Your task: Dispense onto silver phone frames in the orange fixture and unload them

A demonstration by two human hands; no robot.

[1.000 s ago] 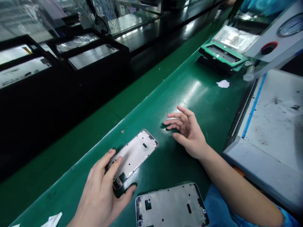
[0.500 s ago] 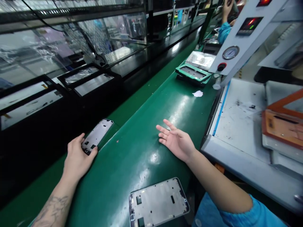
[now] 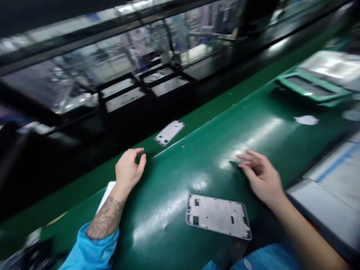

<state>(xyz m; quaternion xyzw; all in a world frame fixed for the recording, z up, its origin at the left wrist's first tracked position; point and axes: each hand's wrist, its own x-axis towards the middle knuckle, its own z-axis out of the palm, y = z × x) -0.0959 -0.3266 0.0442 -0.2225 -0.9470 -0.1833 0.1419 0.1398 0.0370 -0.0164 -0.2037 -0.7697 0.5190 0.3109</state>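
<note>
My left hand (image 3: pixel 128 170) hovers over the far edge of the green bench (image 3: pixel 213 150), fingers loosely curled with nothing in them. Beyond it a small silver phone frame (image 3: pixel 169 132) lies on the lower green belt, apart from the hand. My right hand (image 3: pixel 261 175) rests over the bench with fingers stretched out, empty. A larger silver frame (image 3: pixel 218 216) lies flat on the bench between my forearms, close to me. The picture is smeared by motion.
Black trays (image 3: pixel 146 88) with pale panels stand behind the belt. A green fixture (image 3: pixel 309 88) sits at the far right with a white paper scrap (image 3: pixel 306 120) in front of it. A grey work surface (image 3: pixel 334 187) borders the bench on the right.
My left hand has let go of the small frame, which now lies on the lower belt farther away. The hand has drawn back. The view has swung left.
</note>
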